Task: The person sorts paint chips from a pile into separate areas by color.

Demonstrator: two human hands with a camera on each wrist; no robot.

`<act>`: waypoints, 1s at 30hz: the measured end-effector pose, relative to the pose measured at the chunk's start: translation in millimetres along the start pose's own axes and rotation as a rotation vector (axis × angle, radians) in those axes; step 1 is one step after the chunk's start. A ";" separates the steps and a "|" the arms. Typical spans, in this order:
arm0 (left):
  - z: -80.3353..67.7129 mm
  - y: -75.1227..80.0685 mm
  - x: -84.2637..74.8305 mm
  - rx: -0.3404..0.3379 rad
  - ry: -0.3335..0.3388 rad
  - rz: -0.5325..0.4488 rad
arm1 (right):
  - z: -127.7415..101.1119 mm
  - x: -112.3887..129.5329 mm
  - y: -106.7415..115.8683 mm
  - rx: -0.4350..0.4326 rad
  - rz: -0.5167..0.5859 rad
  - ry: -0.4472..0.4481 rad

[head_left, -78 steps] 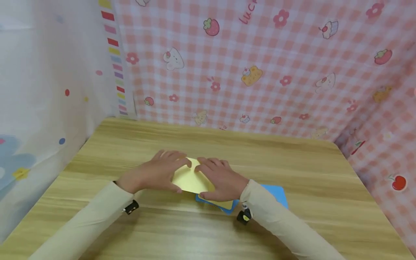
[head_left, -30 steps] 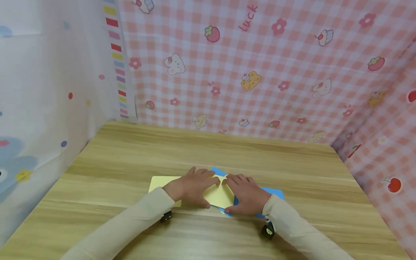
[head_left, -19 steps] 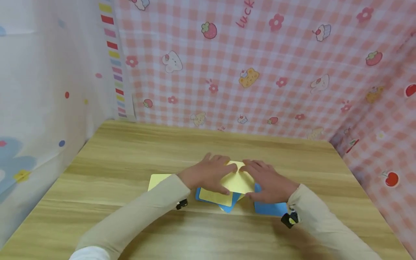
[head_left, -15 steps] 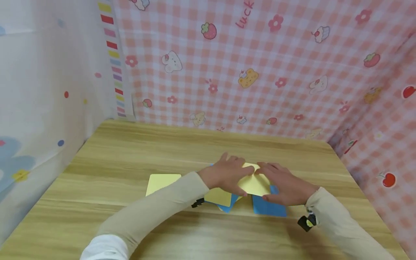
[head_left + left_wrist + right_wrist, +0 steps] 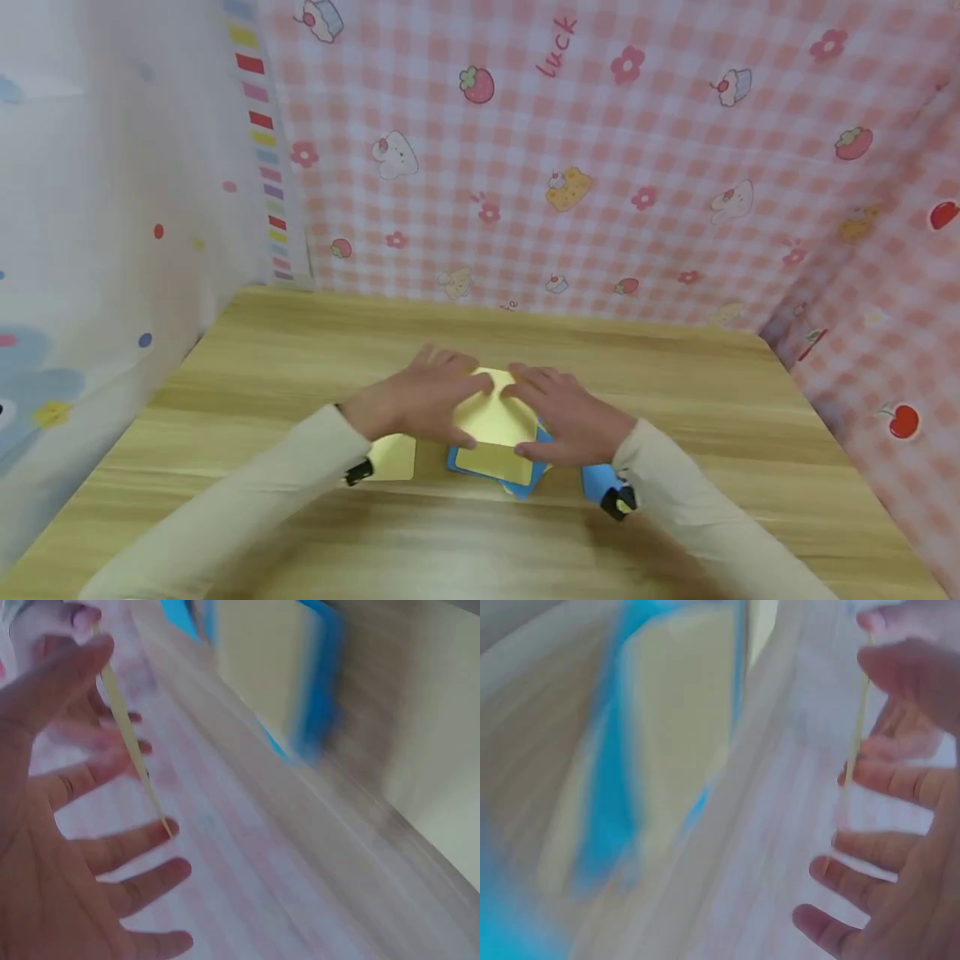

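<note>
Between both hands a thin yellow card is held above a small pile. My left hand pinches one side, and my right hand pinches the other. In the left wrist view the card, edge-on, runs between thumb and fingertips, with the lower fingers spread. The right wrist view shows the card's edge likewise at the thumb and index finger. Below lies the pile of overlapping cards, a yellow card on top and a blue card sticking out under it.
A separate yellow card lies left of the pile, partly under the left forearm. Right of the pile is a blue card, partly hidden by the right wrist. Patterned cloth walls in the wooden table at back and sides.
Another yellow card has appeared on the table at left since the earliest frame. The hands carried a yellow card right, over the blue one, then back left above the pile.
</note>
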State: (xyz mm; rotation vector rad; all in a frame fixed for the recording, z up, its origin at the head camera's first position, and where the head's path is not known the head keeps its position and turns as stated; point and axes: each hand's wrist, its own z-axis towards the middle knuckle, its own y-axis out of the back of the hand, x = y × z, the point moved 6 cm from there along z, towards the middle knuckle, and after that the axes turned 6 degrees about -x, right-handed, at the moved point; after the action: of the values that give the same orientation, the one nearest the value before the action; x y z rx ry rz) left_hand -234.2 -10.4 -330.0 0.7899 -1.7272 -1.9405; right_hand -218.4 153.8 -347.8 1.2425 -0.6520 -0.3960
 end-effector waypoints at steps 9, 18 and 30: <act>-103.0 -19.0 76.6 0.017 0.183 -0.136 | 102.7 62.4 -77.8 0.131 -0.137 0.124; -113.3 -39.2 85.0 0.071 0.234 -0.130 | 109.2 56.6 -102.2 0.234 -0.162 0.080; -27.1 9.6 14.4 -0.150 0.013 -0.167 | 26.0 1.1 5.8 0.025 -0.089 -0.069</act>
State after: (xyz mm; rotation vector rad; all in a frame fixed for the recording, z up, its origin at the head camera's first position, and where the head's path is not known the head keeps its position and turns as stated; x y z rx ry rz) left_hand -227.7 -41.4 -324.2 0.9134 -1.5292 -2.1410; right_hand -234.9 135.6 -337.4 1.2892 -0.6640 -0.5073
